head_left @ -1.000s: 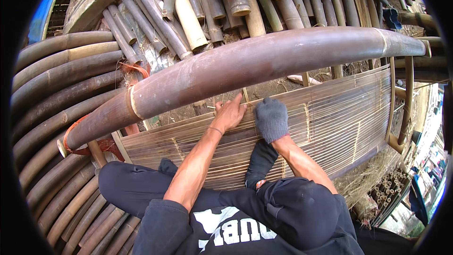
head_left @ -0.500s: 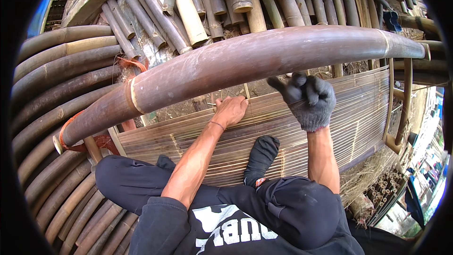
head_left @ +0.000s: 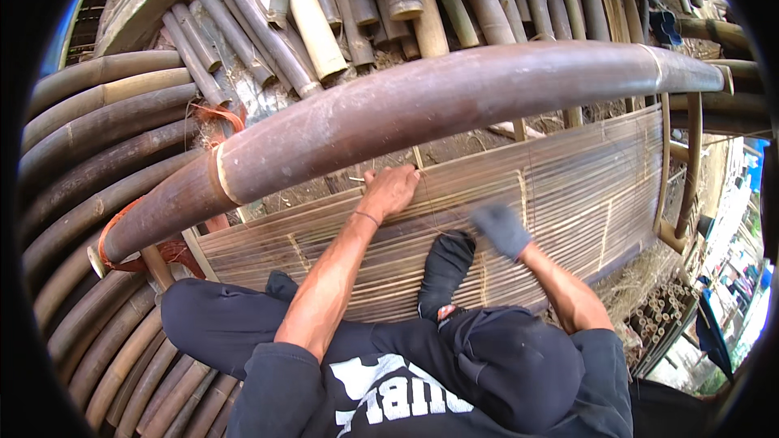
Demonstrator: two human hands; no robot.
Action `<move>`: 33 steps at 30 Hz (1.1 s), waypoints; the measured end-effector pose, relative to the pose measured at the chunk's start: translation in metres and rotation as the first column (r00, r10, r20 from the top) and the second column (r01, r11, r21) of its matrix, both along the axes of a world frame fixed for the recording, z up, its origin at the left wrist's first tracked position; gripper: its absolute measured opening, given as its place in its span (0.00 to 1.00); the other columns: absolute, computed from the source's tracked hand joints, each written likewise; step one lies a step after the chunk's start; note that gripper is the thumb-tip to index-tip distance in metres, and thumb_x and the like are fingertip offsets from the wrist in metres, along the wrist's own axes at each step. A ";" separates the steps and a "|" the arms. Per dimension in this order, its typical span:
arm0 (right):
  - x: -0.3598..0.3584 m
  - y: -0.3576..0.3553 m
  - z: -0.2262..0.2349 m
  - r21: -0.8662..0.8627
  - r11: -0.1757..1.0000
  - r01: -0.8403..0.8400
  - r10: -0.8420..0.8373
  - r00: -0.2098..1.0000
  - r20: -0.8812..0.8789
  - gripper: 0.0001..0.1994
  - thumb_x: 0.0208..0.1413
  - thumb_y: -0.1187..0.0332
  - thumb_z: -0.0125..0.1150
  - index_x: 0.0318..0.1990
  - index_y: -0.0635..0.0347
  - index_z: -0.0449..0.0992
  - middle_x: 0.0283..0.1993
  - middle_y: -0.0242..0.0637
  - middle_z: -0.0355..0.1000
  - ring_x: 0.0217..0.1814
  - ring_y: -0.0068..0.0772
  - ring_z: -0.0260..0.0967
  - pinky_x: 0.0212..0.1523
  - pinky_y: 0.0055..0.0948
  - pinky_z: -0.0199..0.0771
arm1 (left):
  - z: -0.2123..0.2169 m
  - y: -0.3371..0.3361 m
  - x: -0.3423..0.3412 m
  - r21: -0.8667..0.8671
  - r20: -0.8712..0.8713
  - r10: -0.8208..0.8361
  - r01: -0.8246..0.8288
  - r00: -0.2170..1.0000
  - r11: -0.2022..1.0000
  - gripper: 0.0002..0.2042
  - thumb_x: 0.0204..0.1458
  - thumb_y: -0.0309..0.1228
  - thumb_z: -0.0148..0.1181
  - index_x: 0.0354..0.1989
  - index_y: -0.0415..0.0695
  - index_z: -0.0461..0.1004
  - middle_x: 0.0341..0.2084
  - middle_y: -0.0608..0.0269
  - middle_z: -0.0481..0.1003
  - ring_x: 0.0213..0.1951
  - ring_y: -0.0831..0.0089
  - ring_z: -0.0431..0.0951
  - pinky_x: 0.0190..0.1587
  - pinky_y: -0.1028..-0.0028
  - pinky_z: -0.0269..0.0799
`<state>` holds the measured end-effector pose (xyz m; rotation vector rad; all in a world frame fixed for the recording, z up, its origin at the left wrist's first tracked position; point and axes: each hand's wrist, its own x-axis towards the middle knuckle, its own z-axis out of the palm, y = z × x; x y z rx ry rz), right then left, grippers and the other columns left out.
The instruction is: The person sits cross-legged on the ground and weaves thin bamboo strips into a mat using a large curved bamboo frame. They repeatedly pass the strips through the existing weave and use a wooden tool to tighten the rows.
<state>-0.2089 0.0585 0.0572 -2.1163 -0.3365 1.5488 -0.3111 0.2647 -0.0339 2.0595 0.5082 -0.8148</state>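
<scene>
My left hand [head_left: 391,191] is bare and rests on the far edge of a mat of thin bamboo slats [head_left: 568,195], fingers curled on a slat or a thin thread there. My right hand [head_left: 501,229] wears a dark grey glove and is blurred in motion just above the mat, near my dark-socked foot [head_left: 445,264]. Whether it holds a thread is unclear. A thick brown bamboo pole [head_left: 422,109] arches across just beyond the mat.
Stacked large bamboo poles [head_left: 89,138] curve along the left. Cut bamboo tubes [head_left: 324,16] lie piled at the top. My knees in dark trousers [head_left: 503,357] are folded below. A bent bamboo strip [head_left: 690,162] frames the mat's right end.
My gloved right hand, raised and spread open near the big pole half a second ago, has swung down to the mat beside my foot. The left hand stayed in place.
</scene>
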 end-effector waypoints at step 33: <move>0.142 -0.127 -0.007 0.027 0.904 -0.427 0.220 0.517 0.827 0.15 0.56 0.57 0.62 0.46 0.52 0.81 0.50 0.43 0.77 0.52 0.45 0.74 0.56 0.46 0.73 | 0.019 -0.152 0.172 0.182 0.746 -0.267 0.199 0.610 0.963 0.08 0.53 0.29 0.60 0.37 0.40 0.71 0.45 0.53 0.69 0.51 0.53 0.67 0.57 0.57 0.62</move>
